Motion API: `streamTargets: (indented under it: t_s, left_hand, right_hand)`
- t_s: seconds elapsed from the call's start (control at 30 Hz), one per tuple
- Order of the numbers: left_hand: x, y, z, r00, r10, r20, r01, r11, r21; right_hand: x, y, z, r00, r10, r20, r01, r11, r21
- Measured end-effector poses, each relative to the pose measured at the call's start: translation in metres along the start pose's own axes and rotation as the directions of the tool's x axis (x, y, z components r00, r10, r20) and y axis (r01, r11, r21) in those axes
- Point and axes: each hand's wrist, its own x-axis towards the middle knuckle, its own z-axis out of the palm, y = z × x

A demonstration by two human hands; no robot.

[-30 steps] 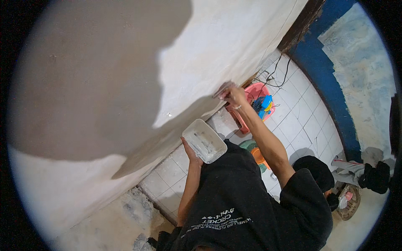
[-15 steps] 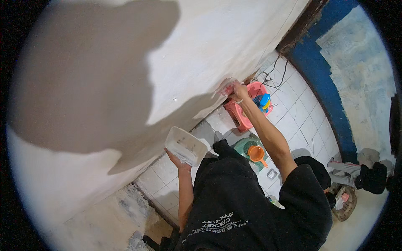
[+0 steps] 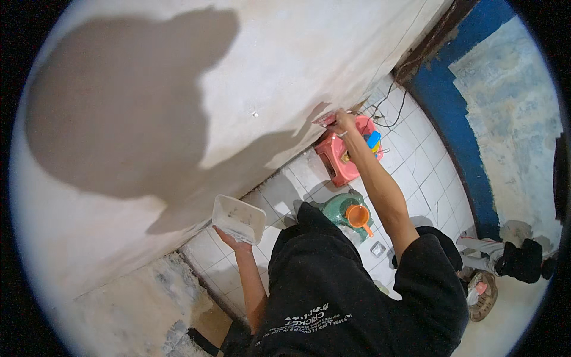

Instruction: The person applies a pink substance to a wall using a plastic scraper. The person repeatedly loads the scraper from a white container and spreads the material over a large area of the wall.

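Note:
My left hand [image 3: 233, 240] is closed round the underside of a white plastic tub [image 3: 238, 219], which is tilted and has grey-white smears inside. My right arm stretches out to the pale wall [image 3: 285, 77], and my right hand [image 3: 343, 122] grips a reddish, flat putty scraper [image 3: 325, 119] at the wall's surface. The scraper's handle is mostly hidden in my fingers. Below and beside that hand stands a pink plastic stool [image 3: 341, 163] with a blue and yellow item [image 3: 373, 141] on it.
Nearer me on the white tiled floor [image 3: 429, 157] sits a green container [image 3: 336, 208] with an orange dipper [image 3: 358, 216]. A small clear dish [image 3: 377, 249] lies nearby. Dark cables [image 3: 394, 113] run by the wall corner. A woven basket [image 3: 483, 296] stands at the right.
My left hand and the tub have shifted left and slightly down. My right hand has moved slightly up, with the scraper still at the wall.

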Motion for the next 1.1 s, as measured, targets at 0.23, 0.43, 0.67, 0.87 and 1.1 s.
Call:
streamTargets:
  t_s: [0.23, 0.43, 0.67, 0.87, 1.1]
  left_hand:
    - [0.007, -0.007, 0.01, 0.998, 0.049, 0.029, -0.05, 0.998, 0.043]
    - [0.012, -0.038, 0.03, 0.998, 0.041, 0.043, -0.044, 0.997, 0.058]
    - [0.001, -0.046, 0.069, 0.999, -0.006, 0.042, 0.003, 0.997, 0.076]
    - [0.002, -0.047, 0.07, 0.997, -0.035, 0.064, 0.031, 0.998, 0.054]
    - [0.018, -0.062, 0.083, 0.99, -0.119, 0.069, 0.11, 0.986, 0.129]
  right_hand:
    - [-0.065, -0.065, 0.055, 0.957, -0.117, 0.265, 0.098, 0.992, 0.084]
    - [-0.051, -0.05, 0.021, 0.996, -0.023, 0.089, 0.019, 0.999, 0.046]
    - [-0.036, -0.011, 0.06, 0.988, -0.014, 0.154, 0.007, 0.999, 0.045]
    - [-0.089, -0.038, 0.03, 0.986, -0.11, 0.122, 0.108, 0.994, 0.028]
    - [0.008, 0.003, 0.008, 0.998, -0.054, 0.016, 0.055, 0.992, -0.111]
